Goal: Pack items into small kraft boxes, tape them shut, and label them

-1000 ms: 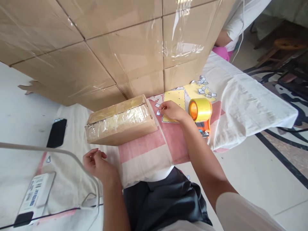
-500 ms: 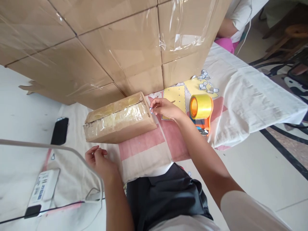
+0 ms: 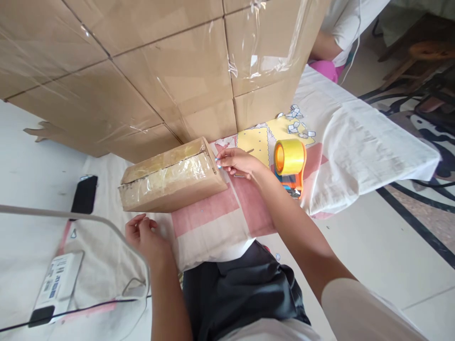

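Observation:
A small cardboard box (image 3: 174, 184), sealed with clear shiny tape, lies on the cloth-covered table. My right hand (image 3: 239, 162) is at the box's right end, thumb and fingertips pinched together. A tiny whitish-blue bit shows at those fingertips, too small to name. In front of the box's left end rests my left hand (image 3: 146, 234), apart from the box. Its fingers are loosely curled in, and nothing shows in them. To the right of my right forearm stands an orange tape dispenser (image 3: 303, 177) with a roll of yellowish tape (image 3: 291, 157) on it.
A tall wall of taped cardboard cartons (image 3: 170, 71) stands behind the box. On the left are a black phone (image 3: 84, 195), a white power strip (image 3: 59, 279) and a bent grey metal bar (image 3: 106, 222). A person's arm (image 3: 325, 45) shows at the upper right.
The whole view has shifted slightly, moving things a little left. My right hand stays at the box's end with its fingers somewhat repositioned. My left hand looks unchanged.

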A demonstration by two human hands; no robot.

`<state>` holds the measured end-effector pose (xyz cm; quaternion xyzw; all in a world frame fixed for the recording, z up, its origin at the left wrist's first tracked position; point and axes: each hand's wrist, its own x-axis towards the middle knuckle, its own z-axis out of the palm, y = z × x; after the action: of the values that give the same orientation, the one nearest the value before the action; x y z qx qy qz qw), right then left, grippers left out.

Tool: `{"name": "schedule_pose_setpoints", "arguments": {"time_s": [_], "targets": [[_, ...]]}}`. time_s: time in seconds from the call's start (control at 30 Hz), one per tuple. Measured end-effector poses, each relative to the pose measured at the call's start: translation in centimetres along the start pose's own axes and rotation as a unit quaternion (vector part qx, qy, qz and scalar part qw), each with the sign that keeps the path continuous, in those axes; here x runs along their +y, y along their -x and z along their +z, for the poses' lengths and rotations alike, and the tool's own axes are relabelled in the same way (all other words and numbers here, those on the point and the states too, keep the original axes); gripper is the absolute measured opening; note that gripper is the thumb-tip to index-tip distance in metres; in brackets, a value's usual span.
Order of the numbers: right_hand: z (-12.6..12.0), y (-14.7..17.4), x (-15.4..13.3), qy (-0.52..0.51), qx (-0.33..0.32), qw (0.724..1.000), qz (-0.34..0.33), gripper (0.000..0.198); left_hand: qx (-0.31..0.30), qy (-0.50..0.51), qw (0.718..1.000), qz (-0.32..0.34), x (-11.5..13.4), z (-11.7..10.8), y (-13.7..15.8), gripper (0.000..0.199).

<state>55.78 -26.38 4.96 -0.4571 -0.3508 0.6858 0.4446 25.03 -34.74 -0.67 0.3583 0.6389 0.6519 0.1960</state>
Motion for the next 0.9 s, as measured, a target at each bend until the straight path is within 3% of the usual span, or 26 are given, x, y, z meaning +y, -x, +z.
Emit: {"name": "schedule_pose_setpoints", "arguments": {"time_s": [0.1, 0.2, 0.3, 0.6, 0.73, 0.9], "targets": [[0.1, -0.1, 0.3, 0.022, 0.020, 0.999, -0.013, 0.026, -0.027, -0.004, 0.999, 0.037, 0.1, 0.6, -1.1, 0.038], [0.6, -0.2, 0.9, 0.059, 0.035, 0.996, -0.049, 0.020, -0.123, 0.049, 0.989, 0.059, 0.8, 1.9, -2.7, 0.067], [1.7, -0.1, 1.8, 0.049, 0.008, 0.995, -0.092, 0.012, -0.192, 0.089, 0.975, 0.072, 1.3, 2.7, -3.8, 0.074], [4.9, 0.7, 4.4, 0.037, -0.003, 0.992, -0.118, 0.006, -0.102, 0.052, 0.993, 0.037, 2.0, 1.6, -4.0, 0.050], [5.8, 1.5, 5.4, 0.079, 0.062, 0.983, -0.156, 0.003, -0.106, 0.045, 0.993, 0.041, 2.1, 1.2, -4.5, 0.052], [7.2, 2.7, 6.9, 0.047, 0.129, 0.972, -0.192, 0.012, -0.099, 0.053, 0.993, 0.035, 1.5, 0.9, -4.7, 0.056]]}}
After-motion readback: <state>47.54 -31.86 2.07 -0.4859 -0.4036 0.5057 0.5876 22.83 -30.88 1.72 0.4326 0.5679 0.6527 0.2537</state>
